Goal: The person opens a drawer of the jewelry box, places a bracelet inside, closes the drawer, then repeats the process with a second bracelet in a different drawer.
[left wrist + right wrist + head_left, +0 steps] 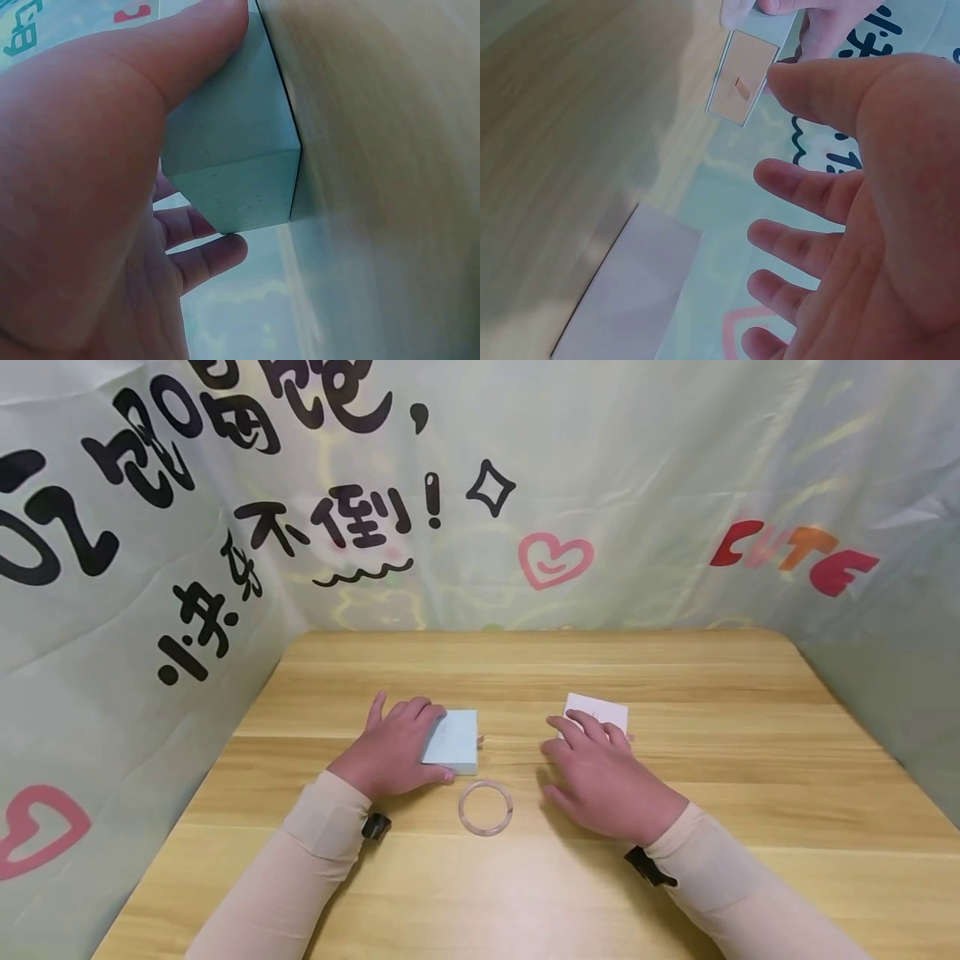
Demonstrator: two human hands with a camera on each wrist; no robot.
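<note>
My left hand point(397, 747) grips a small light blue box point(453, 741) on the table, thumb along its near side and fingers at the far side. A small pull tab point(480, 741) sticks out of the box's right side; in the right wrist view that side shows a pinkish drawer front point(742, 79). My right hand point(603, 777) is over the table with fingers spread and nothing in them, overlapping a pale pink box point(600, 706) in the head view. In the right wrist view, the pale pink box point(634, 285) stands apart from the fingertips. Between the hands lies a pale translucent bangle point(486, 833).
The wooden table point(525, 664) has rounded back corners. Behind it and at its sides hangs a pale cloth point(645, 460) printed with dark lettering, pink hearts and the word CUTE. Each wrist carries a small black device point(651, 867).
</note>
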